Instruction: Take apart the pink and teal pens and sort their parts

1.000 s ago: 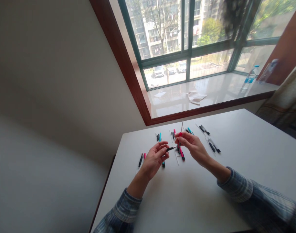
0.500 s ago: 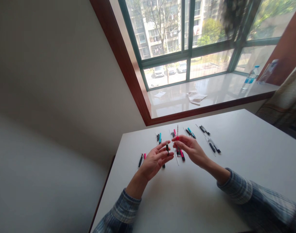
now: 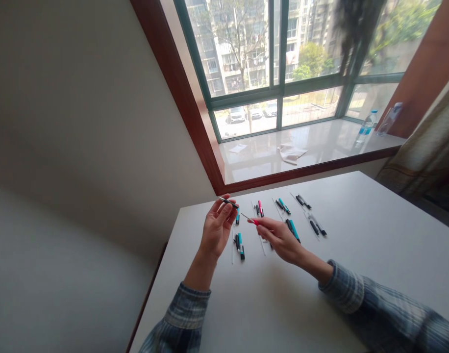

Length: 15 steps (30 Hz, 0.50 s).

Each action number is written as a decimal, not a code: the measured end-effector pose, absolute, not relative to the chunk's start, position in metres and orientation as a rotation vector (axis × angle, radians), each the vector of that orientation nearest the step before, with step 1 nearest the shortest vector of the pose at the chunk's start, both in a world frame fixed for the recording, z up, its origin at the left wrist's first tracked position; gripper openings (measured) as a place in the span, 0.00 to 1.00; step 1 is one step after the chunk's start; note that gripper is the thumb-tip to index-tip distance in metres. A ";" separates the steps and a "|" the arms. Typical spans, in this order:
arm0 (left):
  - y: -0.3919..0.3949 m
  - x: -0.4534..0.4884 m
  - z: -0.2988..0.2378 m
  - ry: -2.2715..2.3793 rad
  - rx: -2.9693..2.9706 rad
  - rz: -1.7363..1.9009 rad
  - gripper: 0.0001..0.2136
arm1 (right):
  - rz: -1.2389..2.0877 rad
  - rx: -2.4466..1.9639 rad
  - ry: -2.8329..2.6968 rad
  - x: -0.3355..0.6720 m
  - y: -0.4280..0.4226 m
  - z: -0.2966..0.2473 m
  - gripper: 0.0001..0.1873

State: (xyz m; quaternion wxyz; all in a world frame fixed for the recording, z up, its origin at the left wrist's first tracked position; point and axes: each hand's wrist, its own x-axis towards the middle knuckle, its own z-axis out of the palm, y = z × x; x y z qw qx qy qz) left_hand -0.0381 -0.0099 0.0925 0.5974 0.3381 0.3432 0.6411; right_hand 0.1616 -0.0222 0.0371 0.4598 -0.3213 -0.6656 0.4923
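The left hand [image 3: 217,228] was raised with its palm turned up and its fingers half curled, and it had a slim black pen [image 3: 228,202] pinched near the fingertips. The right hand [image 3: 279,240] lay palm down and mostly closed, with its thumb and forefinger pinching a thin rod [image 3: 248,218] just behind a pink end. The rod pointed across toward the left hand, and its fine tip came just beside the pen, though at this size I could not tell whether the two touched. Both hands were held clear above the white table [image 3: 320,304], so neither rested on anything. For work this fine, the fingertip pinches looked right: they gave close control over the thin rod, and keeping the pen and rod in line would likely matter more than force. Below and beyond the hands, teal-and-black pens [image 3: 239,246] and other pen parts lay in loose groups, with a pink-and-black pen [image 3: 260,208] just beyond the right fingers. Black pens [image 3: 314,226] lay further right, and thin pale strips [image 3: 261,243] lay among the groups. Checked sleeves [image 3: 357,294] covered both forearms. Past the table, a window sill [image 3: 312,152] held a crumpled cloth [image 3: 291,154] and a water bottle [image 3: 366,126]
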 end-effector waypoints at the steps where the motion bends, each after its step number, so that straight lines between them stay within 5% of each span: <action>1: -0.010 -0.037 0.089 0.796 0.778 1.494 0.18 | 1.181 -0.811 -1.637 0.162 -0.021 0.037 0.19; 15: -0.020 -0.034 0.077 0.811 0.746 1.523 0.18 | 1.138 -0.895 -1.671 0.164 -0.022 0.034 0.16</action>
